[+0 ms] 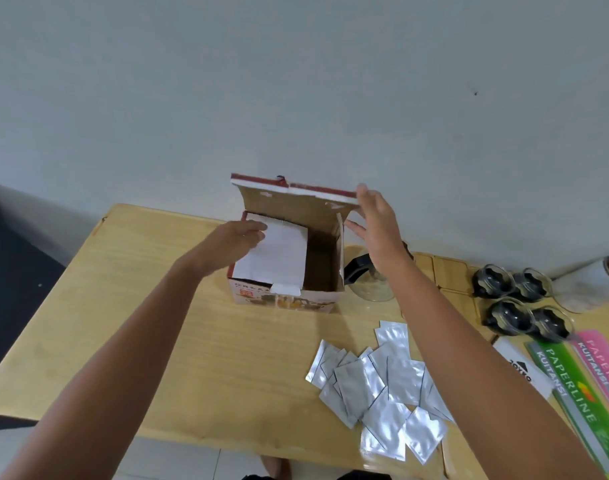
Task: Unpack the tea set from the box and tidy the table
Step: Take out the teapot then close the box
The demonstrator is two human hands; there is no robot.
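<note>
A cardboard tea set box [325, 271] stands open near the table's far edge, its lid [296, 197] raised against the wall. My left hand [239, 237] grips the top edge of a white cardboard insert [278, 258] in the box's left half. My right hand [375, 220] is spread open, fingertips at the lid's right corner. A glass teapot [368, 282] with a black handle sits right of the box, partly behind my right forearm. Several small glass cups with dark bases [521, 303] stand on a wooden tray [452, 271] at the right.
Several silver foil sachets [375, 382] lie scattered on the wooden table [140, 323] in front of the box. Green and pink receipt books [580, 382] and a white card [521, 368] lie at the right edge. A pale container [594, 285] stands at the far right.
</note>
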